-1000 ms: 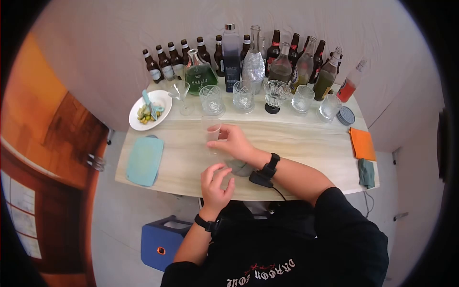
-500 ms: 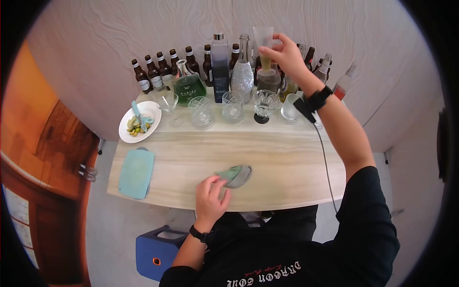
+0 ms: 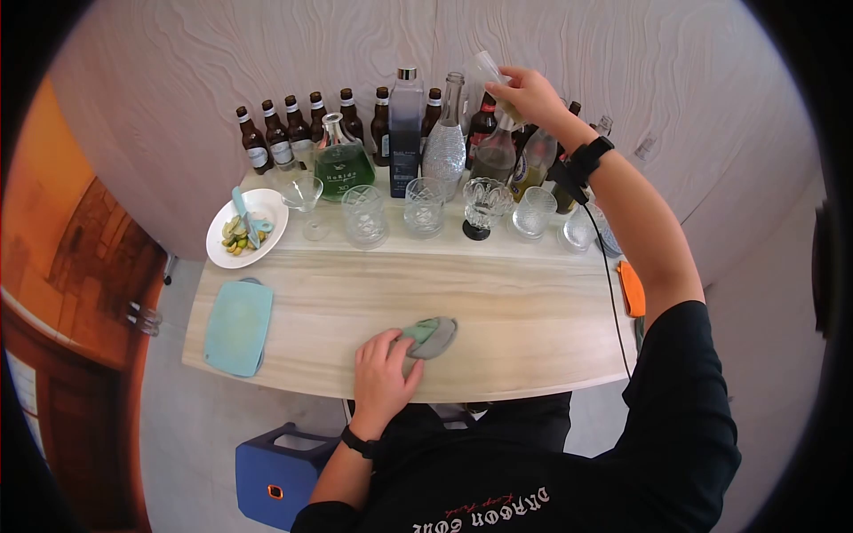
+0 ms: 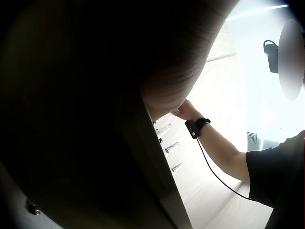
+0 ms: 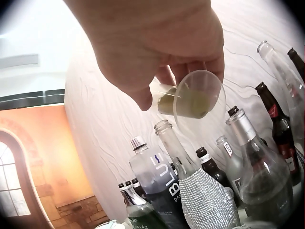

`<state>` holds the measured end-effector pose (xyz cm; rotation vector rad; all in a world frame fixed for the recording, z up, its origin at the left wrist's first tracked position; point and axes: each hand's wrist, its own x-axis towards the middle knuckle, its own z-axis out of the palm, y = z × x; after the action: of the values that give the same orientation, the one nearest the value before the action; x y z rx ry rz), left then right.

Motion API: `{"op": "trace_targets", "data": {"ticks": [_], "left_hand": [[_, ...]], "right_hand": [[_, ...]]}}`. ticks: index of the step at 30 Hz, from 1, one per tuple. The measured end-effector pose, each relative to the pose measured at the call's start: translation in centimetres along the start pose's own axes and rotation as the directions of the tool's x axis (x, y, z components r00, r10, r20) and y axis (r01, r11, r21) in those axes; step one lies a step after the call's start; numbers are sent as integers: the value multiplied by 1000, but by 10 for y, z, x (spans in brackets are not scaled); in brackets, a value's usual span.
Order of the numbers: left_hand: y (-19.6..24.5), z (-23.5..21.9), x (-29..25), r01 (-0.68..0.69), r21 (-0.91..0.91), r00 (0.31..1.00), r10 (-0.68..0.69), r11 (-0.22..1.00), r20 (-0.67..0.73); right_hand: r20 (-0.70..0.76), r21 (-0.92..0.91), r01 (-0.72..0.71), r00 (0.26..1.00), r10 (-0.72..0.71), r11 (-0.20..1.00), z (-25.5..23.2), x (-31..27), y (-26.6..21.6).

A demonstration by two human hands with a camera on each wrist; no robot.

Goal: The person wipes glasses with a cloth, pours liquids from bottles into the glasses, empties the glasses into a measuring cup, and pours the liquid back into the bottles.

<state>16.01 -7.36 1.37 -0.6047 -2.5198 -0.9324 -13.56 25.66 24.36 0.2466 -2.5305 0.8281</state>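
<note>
High over the back row of bottles, my right hand (image 3: pixel 530 96) grips a clear plastic cup (image 3: pixel 487 67). The cup is tilted, and yellow-green contents show through its wall in the right wrist view, where its wide round rim (image 5: pixel 223 102) faces the camera. Just below it in the head view stands a clear bottle (image 3: pixel 494 163). My left hand (image 3: pixel 380 377) lies near the table's front edge, fingers relaxed, fingertips right at a small grey and green rounded item (image 3: pixel 434 338). The left wrist view is mostly dark but shows the raised right arm (image 4: pixel 221 152).
Several glasses (image 3: pixel 364 218) line the table before the bottles, among them a blue bottle (image 3: pixel 405 133), a sparkling silver bottle (image 3: pixel 446 155) and a green decanter (image 3: pixel 342 164). At left are a white plate (image 3: pixel 269 242) with fruit pieces and a light-blue board (image 3: pixel 238 329). A cable (image 3: pixel 613 293) hangs from the right wrist.
My right hand has carried the cup from the table's middle up and back over the bottles, then tilted it. My left hand has shifted down and left, its fingers now at the grey-green item.
</note>
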Motion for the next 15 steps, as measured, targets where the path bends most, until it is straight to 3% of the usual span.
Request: {"op": "trace_targets", "data": {"ticks": [6, 15], "left_hand": [[0, 0, 0, 6, 10, 1000, -6, 1000, 21], [1, -1, 2, 17, 1, 1000, -17, 1000, 25]], "right_hand": [[123, 89, -14, 992, 3, 996, -3, 1, -6], [154, -1, -32, 988, 32, 999, -13, 12, -7]]}}
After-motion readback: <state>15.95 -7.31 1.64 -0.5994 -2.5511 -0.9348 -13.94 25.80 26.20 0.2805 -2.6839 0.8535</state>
